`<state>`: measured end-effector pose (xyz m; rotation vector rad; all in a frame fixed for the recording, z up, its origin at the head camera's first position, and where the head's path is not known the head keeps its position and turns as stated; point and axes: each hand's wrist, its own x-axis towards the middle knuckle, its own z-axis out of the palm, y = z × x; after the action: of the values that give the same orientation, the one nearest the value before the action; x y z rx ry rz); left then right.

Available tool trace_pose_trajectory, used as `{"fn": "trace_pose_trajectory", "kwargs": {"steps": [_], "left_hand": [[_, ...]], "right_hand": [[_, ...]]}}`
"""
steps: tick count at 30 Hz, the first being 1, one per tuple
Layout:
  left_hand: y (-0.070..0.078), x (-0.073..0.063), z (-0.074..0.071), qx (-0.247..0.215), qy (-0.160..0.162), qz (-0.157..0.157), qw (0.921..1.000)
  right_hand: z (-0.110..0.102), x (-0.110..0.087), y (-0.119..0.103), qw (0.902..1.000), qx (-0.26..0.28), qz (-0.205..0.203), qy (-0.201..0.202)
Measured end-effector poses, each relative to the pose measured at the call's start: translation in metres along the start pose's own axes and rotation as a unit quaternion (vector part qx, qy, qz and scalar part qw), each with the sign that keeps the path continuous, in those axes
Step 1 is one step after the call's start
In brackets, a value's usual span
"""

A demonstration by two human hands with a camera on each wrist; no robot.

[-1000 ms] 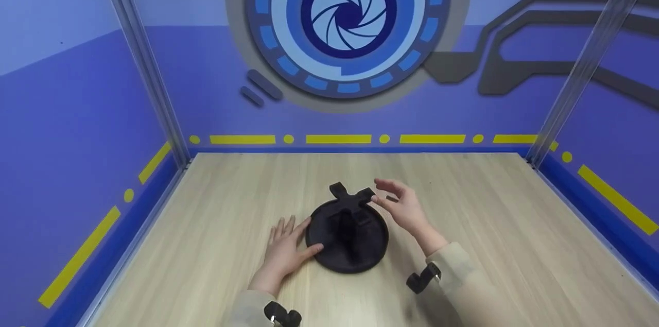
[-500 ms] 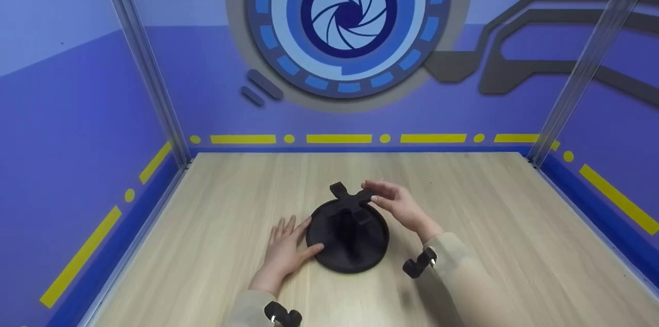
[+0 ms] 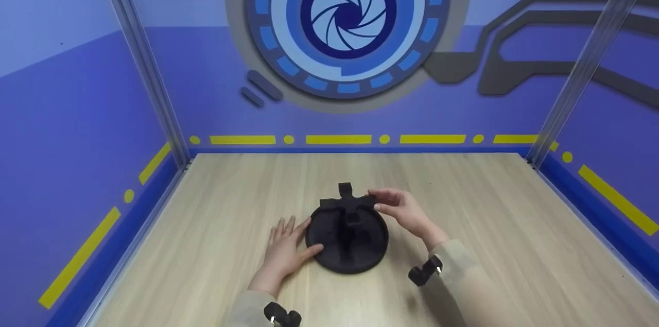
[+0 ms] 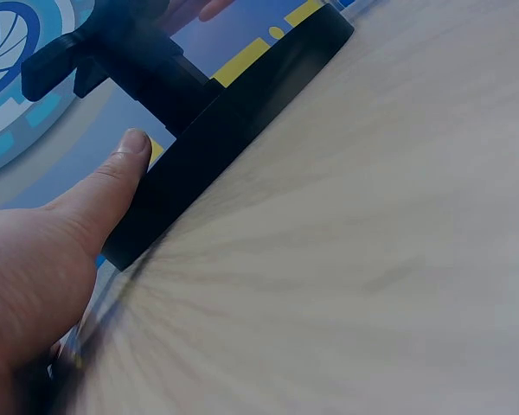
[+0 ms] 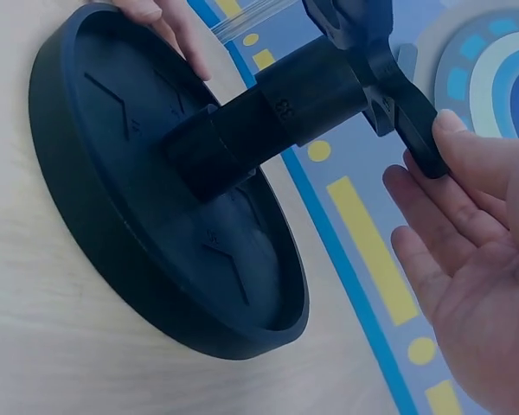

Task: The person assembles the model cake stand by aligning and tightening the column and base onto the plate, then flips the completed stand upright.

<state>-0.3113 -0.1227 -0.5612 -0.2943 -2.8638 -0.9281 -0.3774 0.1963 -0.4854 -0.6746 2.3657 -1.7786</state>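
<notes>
Black round rimmed base (image 3: 369,245) lies on pale wood-grain worktop (image 3: 242,188); left hand (image 3: 284,252) at base's left rim, fingers outstretched; right hand (image 3: 404,209) pinches one arm of black four-armed knob (image 3: 348,203) above base.

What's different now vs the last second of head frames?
The right hand has closed its fingers and thumb on one arm of the four-armed black knob, which has turned clockwise seen from above. The left hand and the round black base stayed put.
</notes>
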Motion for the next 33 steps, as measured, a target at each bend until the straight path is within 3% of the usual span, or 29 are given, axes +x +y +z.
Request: {"fn": "trace_pose_trajectory", "kwargs": {"steps": [20, 33], "left_hand": [[0.000, -0.002, 0.000, -0.005, 0.007, 0.010, 0.9999], [0.001, -0.001, 0.000, -0.009, 0.006, 0.007, 0.9999]], "right_hand": [[0.012, -0.018, -0.012, 0.9983, 0.025, 0.005, -0.052], [0.027, -0.025, -0.020, 0.9992, -0.034, -0.016, -0.016]]}}
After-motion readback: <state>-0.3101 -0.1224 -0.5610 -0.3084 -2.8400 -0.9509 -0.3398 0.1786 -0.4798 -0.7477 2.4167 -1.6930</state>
